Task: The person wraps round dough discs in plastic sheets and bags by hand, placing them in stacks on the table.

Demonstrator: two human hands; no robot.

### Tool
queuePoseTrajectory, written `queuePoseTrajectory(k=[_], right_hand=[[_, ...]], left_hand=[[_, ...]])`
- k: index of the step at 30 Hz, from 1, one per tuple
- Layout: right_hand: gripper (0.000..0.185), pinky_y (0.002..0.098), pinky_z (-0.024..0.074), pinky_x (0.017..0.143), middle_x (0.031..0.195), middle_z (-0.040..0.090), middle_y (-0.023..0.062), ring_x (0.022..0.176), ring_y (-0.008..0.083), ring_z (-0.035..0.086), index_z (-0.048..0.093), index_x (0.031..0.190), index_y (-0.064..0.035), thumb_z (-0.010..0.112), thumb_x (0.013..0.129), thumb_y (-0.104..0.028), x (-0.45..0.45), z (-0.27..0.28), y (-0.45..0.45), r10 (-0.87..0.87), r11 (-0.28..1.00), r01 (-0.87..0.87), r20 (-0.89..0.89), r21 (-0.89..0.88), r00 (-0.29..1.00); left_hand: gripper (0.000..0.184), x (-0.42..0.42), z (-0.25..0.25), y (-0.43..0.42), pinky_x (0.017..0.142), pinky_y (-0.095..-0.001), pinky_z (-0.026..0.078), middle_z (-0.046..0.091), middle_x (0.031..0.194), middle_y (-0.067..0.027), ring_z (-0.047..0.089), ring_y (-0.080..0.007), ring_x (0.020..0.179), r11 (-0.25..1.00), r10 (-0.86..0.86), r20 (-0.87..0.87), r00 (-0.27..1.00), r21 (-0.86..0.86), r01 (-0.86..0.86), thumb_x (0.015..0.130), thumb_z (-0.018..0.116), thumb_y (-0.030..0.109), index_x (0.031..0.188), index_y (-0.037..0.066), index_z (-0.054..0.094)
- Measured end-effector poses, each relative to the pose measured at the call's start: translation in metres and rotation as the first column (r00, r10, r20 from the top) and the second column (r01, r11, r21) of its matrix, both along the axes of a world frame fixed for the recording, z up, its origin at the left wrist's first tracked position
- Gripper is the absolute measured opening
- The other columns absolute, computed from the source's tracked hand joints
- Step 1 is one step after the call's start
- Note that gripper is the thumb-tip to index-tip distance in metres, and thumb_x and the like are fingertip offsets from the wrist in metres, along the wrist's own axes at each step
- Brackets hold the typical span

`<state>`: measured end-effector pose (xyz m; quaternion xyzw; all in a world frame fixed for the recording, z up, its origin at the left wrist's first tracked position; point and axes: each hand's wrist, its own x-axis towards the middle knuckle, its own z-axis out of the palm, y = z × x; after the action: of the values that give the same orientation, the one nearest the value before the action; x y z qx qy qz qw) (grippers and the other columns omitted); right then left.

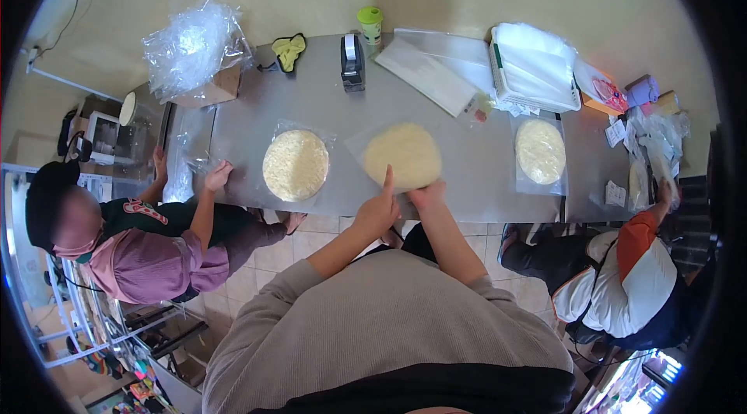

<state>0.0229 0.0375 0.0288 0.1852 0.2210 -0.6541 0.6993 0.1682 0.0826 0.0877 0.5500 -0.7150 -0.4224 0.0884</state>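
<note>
In front of me a pale round disc [405,156] lies in a clear bag over the metal table. My left hand [377,212] is at its lower left, index finger stretched onto the disc and the other fingers curled. At the lower right edge of the disc, my right hand [427,194] grips the bagged disc, its fingers partly hidden beneath. Another round disc [296,166], rougher on top, lies on a clear bag to the left. A third bagged disc [540,152] lies to the right.
Along the back of the metal table [233,130] stand a box with plastic bags [214,87], a tape dispenser [352,64], a green-lidded cup [371,25], flat bags [428,75] and a white basket [537,99]. Co-workers [156,250] [638,274] stand at both sides.
</note>
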Motion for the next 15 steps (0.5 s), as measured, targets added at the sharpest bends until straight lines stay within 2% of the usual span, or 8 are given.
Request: queuePoseTrajectory(k=[4,5,6,8,10,12,14,15], right_hand=[[0.049,0.051,0.0325,0.104,0.136,0.041,0.0164,0.124,0.0361,0.041,0.04,0.134,-0.0056,0.025,0.095,-0.032,0.013,0.001,-0.025,0.034,0.999,-0.034,-0.011,0.001,0.999],[0.049,0.0506,0.0329,0.104,0.137,0.041,0.0163,0.124,0.0357,0.041,0.039,0.134,-0.0055,0.027,0.096,-0.033,0.012,-0.012,-0.023,0.14,0.967,-0.221,-0.449,-0.131,0.882],[0.049,0.0502,0.0334,0.103,0.137,0.041,0.0162,0.125,0.0352,0.041,0.038,0.134,-0.0054,0.028,0.096,-0.034,0.009,-0.041,-0.019,0.132,0.886,-0.433,-0.803,-0.167,0.581],[0.05,0.0481,0.0351,0.101,0.134,0.044,0.0156,0.124,0.0331,0.042,0.038,0.134,-0.005,0.032,0.096,-0.037,-0.003,-0.059,0.002,0.3,0.915,-0.403,-0.651,-0.01,0.697],[0.052,0.0471,0.0359,0.099,0.129,0.048,0.0141,0.12,0.032,0.044,0.039,0.132,-0.0045,0.032,0.097,-0.042,-0.018,-0.052,0.033,0.364,0.912,-0.319,-0.149,0.259,0.92],[0.051,0.0467,0.036,0.098,0.127,0.048,0.0134,0.119,0.0326,0.044,0.041,0.128,-0.0041,0.034,0.096,-0.044,-0.035,-0.026,0.053,0.517,0.854,-0.39,-0.466,0.345,0.718],[0.049,0.0446,0.0371,0.097,0.126,0.048,0.0141,0.118,0.0329,0.044,0.046,0.124,-0.0039,0.044,0.094,-0.042,-0.05,-0.01,0.06,0.559,0.814,-0.398,-0.758,0.424,0.335],[0.048,0.0438,0.0369,0.098,0.127,0.048,0.0149,0.119,0.0332,0.043,0.048,0.122,-0.0043,0.048,0.092,-0.041,-0.056,-0.01,0.058,0.415,0.851,-0.397,-0.904,0.345,0.103]], left_hand=[[0.084,0.007,-0.006,0.015,0.054,-0.0424,0.049,0.064,0.068,-0.012,0.061,-0.0317,0.055,0.982,-0.101,0.176,0.979,-0.142,0.127,0.085,0.051,0.017,0.143,0.005,-0.009],[0.083,0.012,-0.011,0.019,0.053,-0.0409,0.049,0.064,0.067,-0.0116,0.061,-0.0302,0.054,0.971,-0.082,0.146,0.986,-0.21,0.112,0.085,0.052,0.02,0.143,0.005,-0.006],[0.082,0.018,-0.019,0.021,0.052,-0.0394,0.049,0.064,0.067,-0.0112,0.062,-0.0287,0.053,0.955,-0.067,0.115,0.991,-0.28,0.097,0.086,0.053,0.023,0.143,0.005,-0.003],[0.072,0.031,-0.082,0.037,0.05,-0.0396,0.049,0.063,0.069,-0.0128,0.061,-0.0291,0.052,0.957,0.234,-0.129,0.964,-0.146,-0.251,0.085,0.056,0.033,0.138,0.005,0.017],[0.061,0.034,-0.097,0.038,0.049,-0.0372,0.049,0.062,0.072,-0.0125,0.062,-0.0268,0.053,0.86,0.509,-0.241,0.826,0.179,-0.478,0.085,0.058,0.042,0.127,0.005,0.035],[0.051,0.03,-0.08,0.035,0.047,-0.0323,0.05,0.063,0.075,-0.0102,0.063,-0.0219,0.055,0.614,0.725,-0.158,0.671,0.589,-0.525,0.085,0.057,0.049,0.112,0.006,0.05],[0.043,0.026,-0.071,0.024,0.048,-0.0292,0.049,0.062,0.074,-0.0069,0.064,-0.0193,0.059,0.528,0.707,-0.144,0.693,0.759,-0.381,0.088,0.053,0.048,0.1,0.007,0.054],[0.041,0.022,-0.068,0.017,0.048,-0.0276,0.049,0.062,0.073,-0.0053,0.064,-0.0179,0.061,0.474,0.69,-0.139,0.71,0.828,-0.299,0.089,0.051,0.047,0.094,0.007,0.056]])
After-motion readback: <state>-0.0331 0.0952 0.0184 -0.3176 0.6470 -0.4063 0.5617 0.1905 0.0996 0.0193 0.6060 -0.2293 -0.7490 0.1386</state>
